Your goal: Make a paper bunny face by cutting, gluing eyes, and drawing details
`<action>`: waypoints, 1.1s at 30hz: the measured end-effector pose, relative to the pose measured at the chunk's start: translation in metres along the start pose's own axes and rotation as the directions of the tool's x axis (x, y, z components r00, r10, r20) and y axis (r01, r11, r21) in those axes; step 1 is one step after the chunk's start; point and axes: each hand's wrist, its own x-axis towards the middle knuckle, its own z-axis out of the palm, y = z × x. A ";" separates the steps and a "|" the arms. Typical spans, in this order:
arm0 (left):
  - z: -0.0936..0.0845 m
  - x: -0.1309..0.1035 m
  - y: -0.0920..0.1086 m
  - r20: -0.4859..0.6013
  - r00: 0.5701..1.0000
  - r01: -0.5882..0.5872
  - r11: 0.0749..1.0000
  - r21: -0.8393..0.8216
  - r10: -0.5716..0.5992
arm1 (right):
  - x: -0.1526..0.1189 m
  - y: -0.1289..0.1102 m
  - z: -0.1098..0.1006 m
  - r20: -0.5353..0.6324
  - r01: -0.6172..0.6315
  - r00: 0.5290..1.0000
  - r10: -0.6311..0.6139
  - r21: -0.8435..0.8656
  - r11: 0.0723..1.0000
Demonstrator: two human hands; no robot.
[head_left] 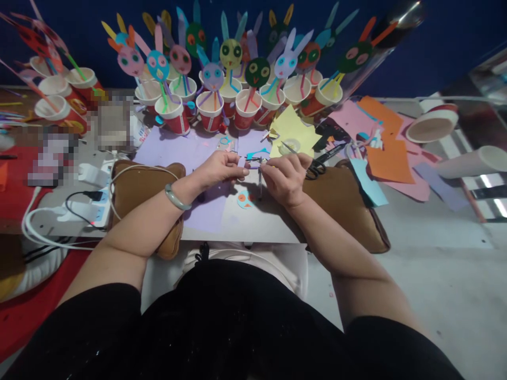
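Observation:
My left hand, a bangle on its wrist, is closed in a pinch above the table's front part; what its fingertips hold is too small to make out. Close by on the right, my right hand has its fingers pressed together. A thin upright thing shows below its fingertips, its kind unclear. Between and below the hands lies a light-blue paper face with orange eyes. Black-handled scissors lie just right of my right hand. Small blue and black scraps lie behind the fingertips.
Paper cups with colourful rabbit-faced figures stand along the back. Purple paper, yellow paper and orange paper lie about. Brown cushions rest under both forearms. A white power strip with cables lies left; tipped cups are right.

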 end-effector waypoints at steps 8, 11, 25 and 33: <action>0.000 -0.002 0.002 0.089 0.992 0.095 0.992 -0.084 -0.087 | -0.006 -0.004 -0.005 0.172 0.014 0.985 -0.033 0.107 0.994; 0.002 -0.002 0.001 0.058 0.995 0.085 0.994 -0.062 -0.081 | -0.007 -0.005 -0.003 0.174 0.034 0.983 -0.049 0.089 0.995; 0.006 -0.002 -0.003 0.034 0.994 -0.109 0.988 0.112 0.105 | 0.008 -0.008 -0.007 0.109 0.141 0.978 -0.179 0.291 0.946; 0.003 0.001 -0.019 -0.072 0.938 -0.298 0.893 0.338 0.340 | 0.013 -0.014 -0.016 0.028 -0.163 0.984 0.177 0.548 0.820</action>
